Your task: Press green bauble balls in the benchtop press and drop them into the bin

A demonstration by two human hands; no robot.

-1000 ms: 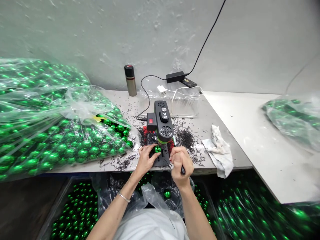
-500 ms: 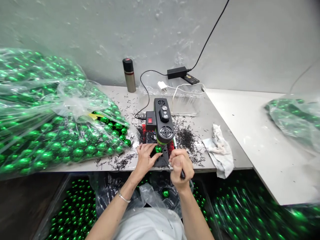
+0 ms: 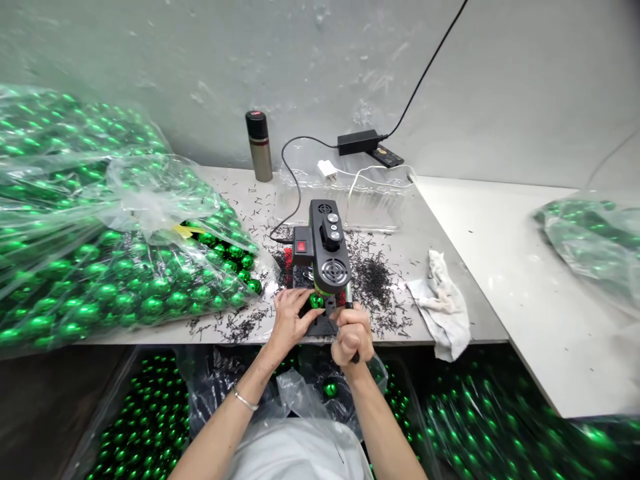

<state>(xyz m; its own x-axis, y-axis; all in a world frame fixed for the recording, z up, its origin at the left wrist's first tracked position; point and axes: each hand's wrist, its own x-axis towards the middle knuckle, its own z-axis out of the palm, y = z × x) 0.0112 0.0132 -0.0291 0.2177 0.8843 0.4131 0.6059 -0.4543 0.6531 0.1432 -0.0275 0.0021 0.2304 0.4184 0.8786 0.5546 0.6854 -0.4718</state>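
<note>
A small bench drill press [image 3: 330, 243] with a black head, a red switch and a side lever stands at the middle of the table's front edge. Under its head sits a shiny green ball [image 3: 317, 301]. My left hand [image 3: 291, 317] pinches that ball between thumb and fingers and steadies it on the black base plate. The head hides the ball's top and any bit above it. My right hand [image 3: 354, 337] is wrapped round the black-gripped lever [image 3: 349, 297] on the press's right side.
At left a clear bag of green balls [image 3: 150, 280] covers the table. Black shavings [image 3: 373, 277] lie round the press. Behind are a flask [image 3: 261, 150], a power adapter [image 3: 358, 142] and a clear plastic tray [image 3: 300, 207]. A stained cloth [image 3: 443, 307] lies right; bins of balls [image 3: 143, 413] stand below.
My right hand has shifted left and slightly down with the lever, which now stands more upright. The left hand still pinches the ball in the same spot.
</note>
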